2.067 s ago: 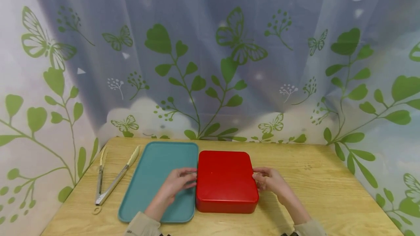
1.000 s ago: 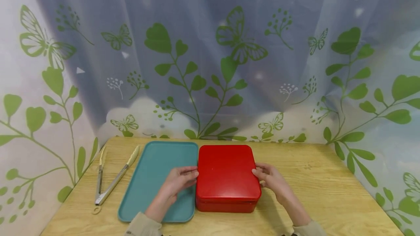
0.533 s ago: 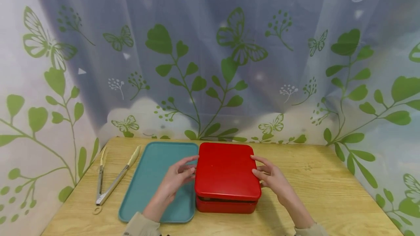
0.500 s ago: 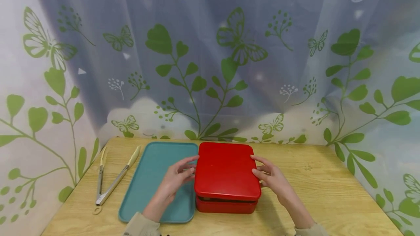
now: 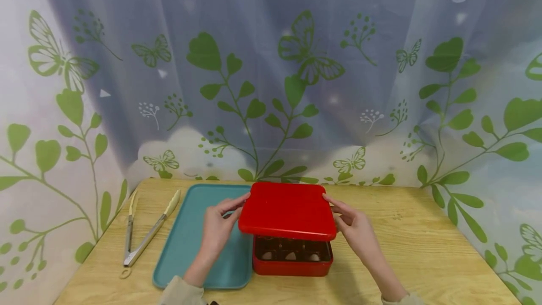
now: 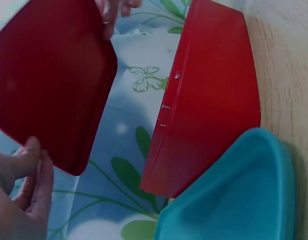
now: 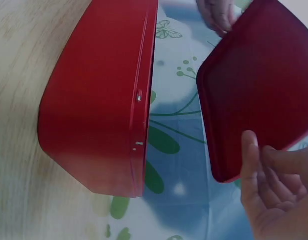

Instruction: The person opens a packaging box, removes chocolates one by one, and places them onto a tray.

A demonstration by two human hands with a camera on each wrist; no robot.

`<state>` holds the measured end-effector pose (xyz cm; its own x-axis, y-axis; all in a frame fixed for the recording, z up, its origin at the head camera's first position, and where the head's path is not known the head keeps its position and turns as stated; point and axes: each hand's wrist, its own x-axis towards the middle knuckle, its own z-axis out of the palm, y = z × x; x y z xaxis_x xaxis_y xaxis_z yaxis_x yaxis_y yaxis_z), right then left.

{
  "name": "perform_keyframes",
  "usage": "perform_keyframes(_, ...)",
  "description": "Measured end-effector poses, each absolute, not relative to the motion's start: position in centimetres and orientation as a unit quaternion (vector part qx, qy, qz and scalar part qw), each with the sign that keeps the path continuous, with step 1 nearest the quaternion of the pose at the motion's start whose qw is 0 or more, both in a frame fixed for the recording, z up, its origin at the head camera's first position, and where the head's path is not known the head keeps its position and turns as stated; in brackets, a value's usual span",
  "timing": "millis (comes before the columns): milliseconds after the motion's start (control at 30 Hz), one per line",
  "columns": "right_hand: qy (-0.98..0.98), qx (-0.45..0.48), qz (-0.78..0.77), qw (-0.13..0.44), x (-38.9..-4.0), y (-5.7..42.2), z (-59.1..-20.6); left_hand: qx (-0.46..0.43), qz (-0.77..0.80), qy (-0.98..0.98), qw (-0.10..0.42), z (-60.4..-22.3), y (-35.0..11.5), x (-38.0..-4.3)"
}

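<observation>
A square red lid (image 5: 288, 206) is raised and tilted above the red box (image 5: 292, 268), its underside showing in both wrist views. My left hand (image 5: 218, 227) pinches the lid's left edge between thumb and fingers. On the opposite edge, my right hand (image 5: 355, 229) grips the lid the same way. Through the gap at the front, the box's dark divided interior shows, with small pale and brown pieces (image 5: 290, 256) in its compartments. The back of the interior is hidden under the lid. Small scratches mark the box's upper rim (image 6: 166, 106) in the left wrist view.
A teal tray (image 5: 203, 267) lies just left of the box, partly under my left hand. Farther left, spread metal tongs (image 5: 148, 238) with cream tips rest on the wooden table (image 5: 406, 239). A curtain (image 5: 271, 84) printed with leaves and butterflies hangs behind.
The lid, at first fully down on the box, has come up between both hands. A thin front gap has widened, exposing the compartments. The box, tray and tongs have stayed put.
</observation>
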<state>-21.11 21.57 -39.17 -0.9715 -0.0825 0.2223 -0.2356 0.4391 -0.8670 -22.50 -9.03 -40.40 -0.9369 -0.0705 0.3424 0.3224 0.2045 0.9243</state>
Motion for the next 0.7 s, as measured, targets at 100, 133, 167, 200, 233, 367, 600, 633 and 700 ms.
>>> perform_keyframes(100, -0.852, 0.102, 0.497, 0.131, -20.7, 21.2, -39.0, -0.096, -0.620, -0.752, 0.203, -39.0, -8.8, -21.6)
perform_keyframes(133, -0.853, 0.105, 0.491, 0.145, -20.6, 21.1, -39.0, -0.098, -0.621, -0.747, 0.214, -38.7, -8.7, -21.3)
perform_keyframes(167, -0.849, 0.109, 0.493, 0.155, -20.5, 21.0, -38.9, -0.098, -0.623, -0.743, 0.222, -38.5, -8.6, -21.2)
perform_keyframes(200, -0.849, 0.111, 0.490, 0.165, -20.5, 21.0, -38.9, -0.095, -0.620, -0.744, 0.230, -38.3, -8.6, -21.1)
perform_keyframes(233, -0.849, 0.114, 0.485, 0.175, -20.4, 20.9, -38.9, -0.091, -0.618, -0.745, 0.234, -38.2, -8.6, -21.0)
perform_keyframes(367, -0.859, 0.119, 0.453, 0.209, -20.5, 21.0, -39.1, -0.069, -0.643, -0.737, 0.199, -38.4, -8.7, -21.1)
perform_keyframes(600, -0.864, 0.122, 0.446, 0.202, -21.1, 21.1, -39.8, -0.027, -0.696, -0.710, 0.105, -40.7, -9.0, -22.5)
perform_keyframes(633, -0.861, 0.117, 0.456, 0.190, -21.1, 21.0, -39.9, -0.025, -0.693, -0.713, 0.101, -40.9, -9.0, -22.6)
perform_keyframes(700, -0.857, 0.102, 0.479, 0.162, -21.2, 20.9, -40.0, -0.022, -0.687, -0.720, 0.092, -41.2, -8.9, -22.6)
